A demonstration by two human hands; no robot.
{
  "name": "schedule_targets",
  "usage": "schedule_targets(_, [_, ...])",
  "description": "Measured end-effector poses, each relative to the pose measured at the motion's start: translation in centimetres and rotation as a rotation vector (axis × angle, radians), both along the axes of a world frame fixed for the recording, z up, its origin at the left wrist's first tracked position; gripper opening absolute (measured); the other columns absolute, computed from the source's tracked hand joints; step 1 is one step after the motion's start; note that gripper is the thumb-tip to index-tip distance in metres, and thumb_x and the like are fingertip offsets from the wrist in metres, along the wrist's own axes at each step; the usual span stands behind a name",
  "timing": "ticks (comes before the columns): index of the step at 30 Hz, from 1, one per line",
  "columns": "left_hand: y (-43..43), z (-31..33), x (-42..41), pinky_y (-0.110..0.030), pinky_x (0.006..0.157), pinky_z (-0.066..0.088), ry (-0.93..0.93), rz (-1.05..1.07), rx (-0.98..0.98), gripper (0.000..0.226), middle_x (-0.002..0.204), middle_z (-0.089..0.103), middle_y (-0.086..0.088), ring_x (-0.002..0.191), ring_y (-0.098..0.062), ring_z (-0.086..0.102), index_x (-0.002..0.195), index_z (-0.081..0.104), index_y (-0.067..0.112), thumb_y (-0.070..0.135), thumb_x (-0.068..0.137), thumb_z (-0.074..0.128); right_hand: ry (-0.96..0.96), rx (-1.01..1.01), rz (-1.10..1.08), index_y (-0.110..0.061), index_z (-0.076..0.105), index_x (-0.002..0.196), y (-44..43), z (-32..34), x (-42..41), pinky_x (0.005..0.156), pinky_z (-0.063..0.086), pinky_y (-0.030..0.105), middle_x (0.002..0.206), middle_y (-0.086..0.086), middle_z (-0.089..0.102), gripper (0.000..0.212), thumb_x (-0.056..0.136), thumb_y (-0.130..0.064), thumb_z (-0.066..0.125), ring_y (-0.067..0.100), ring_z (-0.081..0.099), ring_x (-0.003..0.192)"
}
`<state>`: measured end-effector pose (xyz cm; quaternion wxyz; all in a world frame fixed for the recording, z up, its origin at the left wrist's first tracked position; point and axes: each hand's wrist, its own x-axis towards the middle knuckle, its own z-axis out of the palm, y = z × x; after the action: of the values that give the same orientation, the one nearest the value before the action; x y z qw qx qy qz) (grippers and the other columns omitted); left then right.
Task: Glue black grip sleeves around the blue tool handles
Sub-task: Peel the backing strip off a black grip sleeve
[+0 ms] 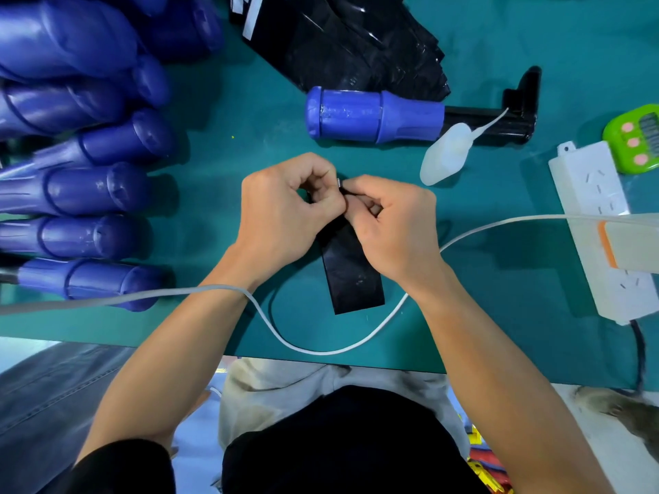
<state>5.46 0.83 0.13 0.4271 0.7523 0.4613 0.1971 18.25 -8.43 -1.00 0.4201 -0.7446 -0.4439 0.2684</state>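
Note:
A flat black grip sleeve (353, 276) lies on the green table in front of me, its far end lifted between both hands. My left hand (285, 212) and my right hand (392, 226) pinch that far end with curled fingers, fingertips meeting; a small pale edge shows between them. Beyond the hands lies one blue tool handle (371, 115) on its side, with a black shaft pointing right. A white glue bottle (445, 158) with a long thin nozzle rests against that shaft.
Several blue handles (89, 190) are stacked at the left. A pile of black sleeves (356, 41) lies at the back. A white power strip (602, 229) and a green timer (638, 137) sit at the right. A white cable (321, 347) loops across the near edge.

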Motion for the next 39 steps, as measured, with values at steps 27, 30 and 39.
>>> schedule_targets(27, [0.9, 0.3, -0.1, -0.039, 0.068, 0.057, -0.228, 0.033, -0.277, 0.011, 0.076, 0.075, -0.005, 0.068, -0.015, 0.065, 0.073, 0.077, 0.039, 0.032, 0.082, 0.079, 0.001, 0.048, -0.032, -0.005, 0.072, 0.081, -0.3, -0.5, -0.1, 0.054, 0.039, 0.042, 0.058, 0.009, 0.048, 0.02, 0.097, -0.012, 0.063, 0.026, 0.039, 0.057])
schedule_targets(30, [1.0, 0.2, -0.1, -0.056, 0.07, 0.056, -0.249, 0.036, -0.327, 0.009, 0.078, 0.073, -0.018, 0.069, -0.027, 0.063, 0.074, 0.078, 0.035, 0.03, 0.082, 0.079, 0.007, 0.051, -0.032, -0.006, 0.07, 0.079, -0.4, -0.4, -0.1, 0.052, 0.037, 0.037, 0.058, 0.006, 0.044, 0.02, 0.096, -0.011, 0.063, 0.022, 0.037, 0.059])
schedule_targets(39, [1.5, -0.2, -0.9, -0.024, 0.073, 0.043, -0.176, 0.012, -0.068, 0.013, 0.072, 0.059, 0.016, 0.073, -0.006, 0.054, 0.084, 0.079, 0.042, 0.029, 0.083, 0.08, 0.314, 0.042, 0.015, -0.011, 0.073, 0.077, -0.2, 0.2, 0.7, 0.056, 0.037, 0.034, 0.061, 0.009, 0.051, 0.017, 0.092, -0.005, 0.068, 0.022, 0.042, 0.059])
